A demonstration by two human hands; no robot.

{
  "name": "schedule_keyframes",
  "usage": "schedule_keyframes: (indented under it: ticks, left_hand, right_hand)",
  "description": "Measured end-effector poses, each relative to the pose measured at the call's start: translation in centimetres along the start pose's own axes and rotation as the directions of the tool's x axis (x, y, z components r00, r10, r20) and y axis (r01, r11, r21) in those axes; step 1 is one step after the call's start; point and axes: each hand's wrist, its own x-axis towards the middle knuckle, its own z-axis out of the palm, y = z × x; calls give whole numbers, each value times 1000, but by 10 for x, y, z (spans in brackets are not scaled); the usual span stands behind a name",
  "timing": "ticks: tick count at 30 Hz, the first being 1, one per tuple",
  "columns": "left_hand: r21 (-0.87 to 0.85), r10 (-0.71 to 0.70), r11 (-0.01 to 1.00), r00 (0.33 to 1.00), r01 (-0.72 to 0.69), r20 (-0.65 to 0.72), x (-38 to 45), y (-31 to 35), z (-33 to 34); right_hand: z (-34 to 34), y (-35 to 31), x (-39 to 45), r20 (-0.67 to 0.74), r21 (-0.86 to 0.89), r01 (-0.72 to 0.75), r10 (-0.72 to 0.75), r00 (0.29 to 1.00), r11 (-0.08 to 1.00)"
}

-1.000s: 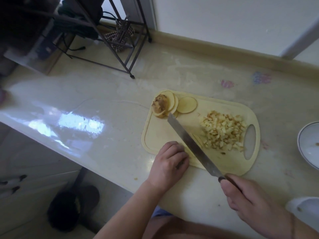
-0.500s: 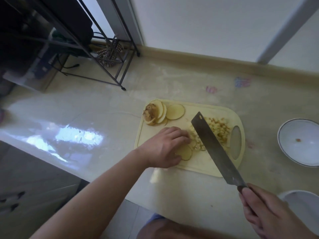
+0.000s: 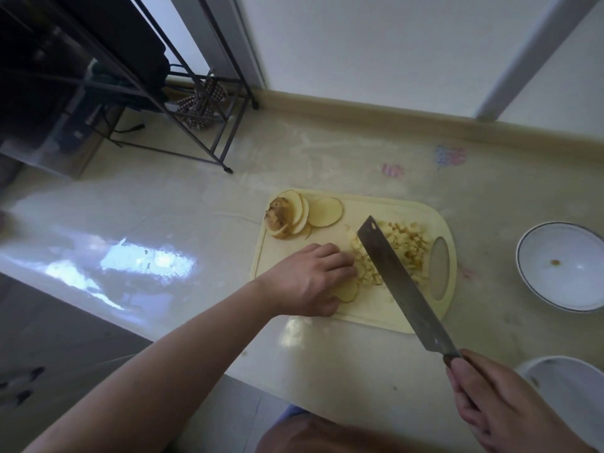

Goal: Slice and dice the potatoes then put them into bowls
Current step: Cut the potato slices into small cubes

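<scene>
While the left hand (image 3: 307, 279) pins a potato slice (image 3: 347, 291) and the right hand (image 3: 500, 410) grips the cleaver (image 3: 400, 286), diced potato (image 3: 402, 253) awaits; round slices (image 3: 313, 212) uncut, white bowl (image 3: 562, 266) nearly empty.

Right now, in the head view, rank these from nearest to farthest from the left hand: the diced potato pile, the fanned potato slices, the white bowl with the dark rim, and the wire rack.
1. Diced potato pile, at the left hand's fingertips.
2. Fanned potato slices, board's far left corner.
3. White bowl, right of the board.
4. Wire rack, far left corner.
</scene>
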Motion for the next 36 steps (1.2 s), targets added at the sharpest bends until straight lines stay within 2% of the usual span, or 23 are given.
schedule_keyframes:
  ticks: [9,13,15,17,20,24,29,36]
  left_hand:
    - [106,-75,991,995,82,-65,-2,7,8]
    - [153,-220,958,964,242,-150,-14,13,14]
    - [122,-374,907,905,403,-202,-23,20,16]
    - [54,-547,817,802,573,-240,-28,31,18]
    - [-9,-676,715,688,699,-265,-27,50,22]
    - [-75,-708,689,647,721,-282,-25,57,22]
    - [-94,-664,735,686,671,-296,-27,55,23]
    - [-101,-663,735,680,671,-314,-26,55,25]
  right_hand:
    - [6,-14,2,5,-16,25,-25,1000,1000]
    - [11,-16,6,4,-98,26,-26,1000,995]
    - [16,-17,10,-14,-212,81,-86,996,974]
    - [20,-19,14,-7,-343,156,-169,986,926]
    - [27,-23,21,13,-438,183,-197,980,880]
    - [33,-19,31,29,-510,224,-244,969,830]
    - [52,-5,36,32,-536,291,-325,945,793]
    - [53,-6,38,44,-487,257,-270,962,835]
